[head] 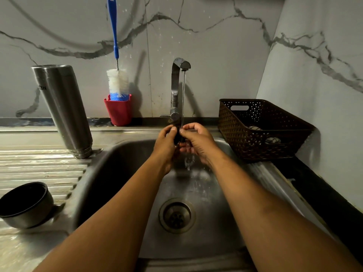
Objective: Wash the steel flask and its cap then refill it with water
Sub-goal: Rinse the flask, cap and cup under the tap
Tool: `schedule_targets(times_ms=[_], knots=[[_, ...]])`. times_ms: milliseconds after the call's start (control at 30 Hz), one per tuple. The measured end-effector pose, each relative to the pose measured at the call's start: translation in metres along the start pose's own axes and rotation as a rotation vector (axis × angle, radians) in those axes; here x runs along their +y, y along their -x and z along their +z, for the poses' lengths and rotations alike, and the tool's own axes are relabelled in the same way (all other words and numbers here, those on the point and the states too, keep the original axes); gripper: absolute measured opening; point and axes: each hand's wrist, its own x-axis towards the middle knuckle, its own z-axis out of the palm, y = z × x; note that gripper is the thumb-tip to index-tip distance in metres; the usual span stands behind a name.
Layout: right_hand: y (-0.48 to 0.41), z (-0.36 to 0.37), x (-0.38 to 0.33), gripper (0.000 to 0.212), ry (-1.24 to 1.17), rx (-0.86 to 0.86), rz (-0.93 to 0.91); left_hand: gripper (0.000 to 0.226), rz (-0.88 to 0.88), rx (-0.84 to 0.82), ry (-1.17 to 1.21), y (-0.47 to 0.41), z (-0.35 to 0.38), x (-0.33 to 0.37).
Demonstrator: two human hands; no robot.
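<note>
Holding a small dark cap point(178, 136) between them, the left hand point(166, 146) and right hand point(196, 143) meet under the thin stream from the tap point(177, 85), fingers of both curled onto it above the sink point(121, 160). Water spills off below the hands toward the drain point(176, 215). Well to the left of the left hand, the steel flask point(62, 110) stands upside down on the ribbed drainboard point(39, 169). Nearer the person on that side sits 1 dark-lined steel cup point(25, 205). Just right of the right hand rests a brown basket point(261, 130).
</note>
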Motion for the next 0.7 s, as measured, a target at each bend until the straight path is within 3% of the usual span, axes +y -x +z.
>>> schedule_targets(times_ms=[133,233,367,533,633,700], knots=[[0.000,0.000,-0.003,0.019,-0.202,0.021,0.086,0.044,0.104,0.001,0.025,0.002,-0.002,0.000],[0.001,0.002,-0.007,0.017,-0.250,-0.010,0.143,0.038,0.114,-0.012,0.000,0.003,-0.002,0.002],[0.004,0.015,-0.007,0.038,-0.177,0.025,0.261,0.031,0.058,-0.080,0.009,0.002,0.002,0.001],[0.001,0.015,-0.008,0.046,-0.173,0.102,0.290,0.049,0.058,-0.178,0.025,0.001,0.006,-0.001],[0.002,0.016,-0.008,0.046,-0.142,0.090,0.274,0.058,0.010,-0.108,0.071,0.002,0.011,-0.003],[0.004,0.018,-0.005,0.042,-0.125,0.068,0.238,0.053,-0.012,-0.030,0.125,0.003,0.013,-0.002]])
